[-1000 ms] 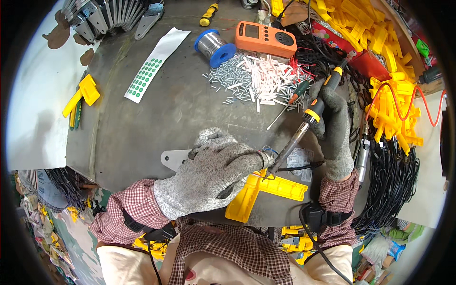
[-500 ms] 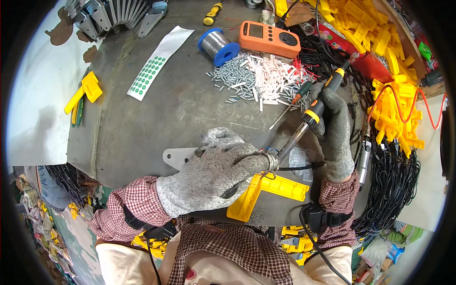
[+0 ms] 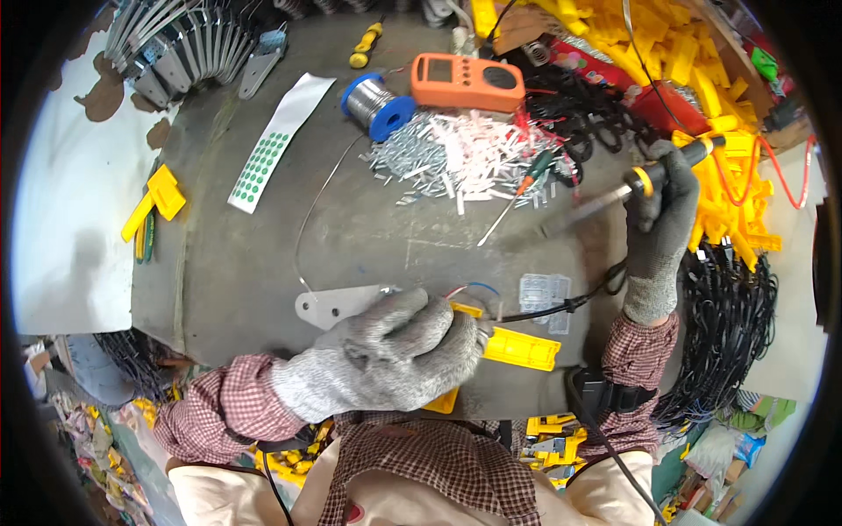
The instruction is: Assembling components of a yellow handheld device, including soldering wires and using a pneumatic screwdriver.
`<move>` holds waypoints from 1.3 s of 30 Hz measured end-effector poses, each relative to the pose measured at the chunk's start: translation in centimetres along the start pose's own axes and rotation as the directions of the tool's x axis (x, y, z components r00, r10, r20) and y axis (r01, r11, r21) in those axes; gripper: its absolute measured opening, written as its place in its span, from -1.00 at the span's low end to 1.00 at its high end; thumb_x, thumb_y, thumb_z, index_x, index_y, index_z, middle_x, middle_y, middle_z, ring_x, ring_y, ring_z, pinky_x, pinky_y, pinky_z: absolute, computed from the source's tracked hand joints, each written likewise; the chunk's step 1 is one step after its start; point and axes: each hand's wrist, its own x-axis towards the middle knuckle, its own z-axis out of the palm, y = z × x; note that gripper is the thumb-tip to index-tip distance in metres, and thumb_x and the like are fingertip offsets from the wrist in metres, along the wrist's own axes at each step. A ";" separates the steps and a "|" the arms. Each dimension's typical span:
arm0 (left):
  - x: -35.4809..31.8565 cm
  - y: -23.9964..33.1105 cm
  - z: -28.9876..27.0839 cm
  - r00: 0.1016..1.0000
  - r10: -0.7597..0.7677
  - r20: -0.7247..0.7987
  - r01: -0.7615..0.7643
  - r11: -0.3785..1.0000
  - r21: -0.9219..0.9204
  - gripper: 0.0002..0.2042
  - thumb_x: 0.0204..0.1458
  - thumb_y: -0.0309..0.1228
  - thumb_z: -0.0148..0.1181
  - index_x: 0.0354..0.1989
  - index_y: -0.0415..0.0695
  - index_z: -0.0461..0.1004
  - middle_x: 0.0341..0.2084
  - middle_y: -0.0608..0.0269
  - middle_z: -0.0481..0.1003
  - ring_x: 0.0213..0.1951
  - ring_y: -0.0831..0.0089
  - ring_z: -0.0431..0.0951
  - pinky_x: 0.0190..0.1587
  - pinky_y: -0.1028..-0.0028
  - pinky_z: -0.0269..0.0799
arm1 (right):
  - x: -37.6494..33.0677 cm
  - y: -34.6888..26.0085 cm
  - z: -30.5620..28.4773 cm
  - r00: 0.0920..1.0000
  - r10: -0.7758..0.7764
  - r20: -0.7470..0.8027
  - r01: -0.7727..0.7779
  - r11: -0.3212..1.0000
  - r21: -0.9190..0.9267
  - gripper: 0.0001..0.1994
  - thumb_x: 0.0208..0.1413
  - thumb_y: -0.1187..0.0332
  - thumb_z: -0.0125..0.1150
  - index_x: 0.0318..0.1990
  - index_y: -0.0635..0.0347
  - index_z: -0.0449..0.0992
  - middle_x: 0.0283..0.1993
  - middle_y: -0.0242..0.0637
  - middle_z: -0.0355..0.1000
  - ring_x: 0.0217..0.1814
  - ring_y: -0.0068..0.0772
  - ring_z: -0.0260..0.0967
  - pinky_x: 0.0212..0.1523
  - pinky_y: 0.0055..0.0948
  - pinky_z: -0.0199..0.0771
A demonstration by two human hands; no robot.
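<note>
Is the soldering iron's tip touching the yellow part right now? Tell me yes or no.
No: the right hand holds the soldering iron up and away, its tip well apart from the yellow part under the left hand.

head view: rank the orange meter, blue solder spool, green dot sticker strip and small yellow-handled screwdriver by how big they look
1. Green dot sticker strip and orange meter: about alike, the strip longer, the meter wider.
2. Blue solder spool.
3. Small yellow-handled screwdriver.
All lie far from the camera near the bent rim, so true sizes may differ.
</note>
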 end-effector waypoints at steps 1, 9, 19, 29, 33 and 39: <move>0.7 -0.5 -0.3 0.997 0.014 0.077 -0.009 0.997 -0.074 -0.85 -0.06 -0.32 0.31 -0.28 0.07 0.59 -0.25 0.39 0.48 -0.21 0.42 0.50 -0.01 0.29 0.38 | 0.8 -1.2 0.6 0.996 0.062 0.069 -0.061 0.998 -0.019 -0.76 0.35 0.26 -0.02 -0.06 0.16 0.52 -0.33 -0.43 0.44 -0.35 -0.65 0.38 -0.26 -0.62 0.48; -0.3 -1.3 -1.1 0.796 -0.269 0.542 0.598 0.490 -0.634 -0.79 -0.05 -0.24 0.41 -0.32 0.01 0.52 -0.33 0.32 0.41 -0.13 0.22 0.43 -0.05 0.19 0.21 | 3.5 2.4 5.1 0.932 -0.277 0.232 0.326 0.369 -0.870 -0.65 0.17 0.44 0.23 0.11 0.25 0.49 0.03 -0.02 0.54 0.03 -0.05 0.55 0.03 -0.30 0.53; 8.3 -1.2 2.9 0.772 0.031 0.635 0.460 0.662 -0.592 -0.66 0.05 -0.17 0.29 -0.12 -0.13 0.49 -0.25 0.06 0.59 -0.12 0.06 0.61 -0.06 0.05 0.50 | 6.8 2.7 8.8 0.971 0.107 0.212 0.233 -0.262 -0.936 -0.54 0.19 0.39 0.05 0.23 0.34 0.24 -0.33 0.16 0.50 -0.36 0.22 0.51 -0.40 0.05 0.52; 4.4 0.1 3.2 0.884 -0.360 0.297 0.432 0.389 -0.813 -0.75 -0.03 -0.46 0.35 -0.19 -0.14 0.43 -0.27 0.11 0.51 -0.20 0.16 0.54 -0.05 0.24 0.39 | -7.8 -2.6 10.5 0.788 0.552 0.273 0.013 0.428 -0.904 -0.65 0.26 0.18 0.17 0.01 0.29 0.49 -0.19 0.08 0.52 -0.15 0.08 0.53 -0.15 -0.18 0.52; 0.0 1.6 3.2 0.858 -0.453 0.241 0.500 0.631 -0.593 -0.64 -0.14 -0.49 0.40 -0.17 -0.07 0.38 -0.16 0.15 0.48 -0.11 0.11 0.48 0.05 0.11 0.28 | -9.2 0.7 7.8 0.761 0.583 0.285 -0.058 0.498 -0.865 -0.69 0.26 0.23 0.19 -0.02 0.30 0.52 -0.27 -0.03 0.49 -0.26 -0.12 0.48 -0.20 -0.25 0.48; -0.9 2.8 3.4 0.847 -0.481 0.225 0.526 0.702 -0.480 -0.64 -0.11 -0.49 0.34 -0.08 -0.08 0.47 -0.13 0.16 0.47 -0.03 0.09 0.46 0.04 0.14 0.34 | -10.6 2.7 8.2 0.812 0.558 0.172 -0.248 0.596 -0.764 -0.73 0.25 0.25 0.18 -0.09 0.27 0.59 -0.38 -0.10 0.49 -0.34 -0.31 0.48 -0.25 -0.34 0.46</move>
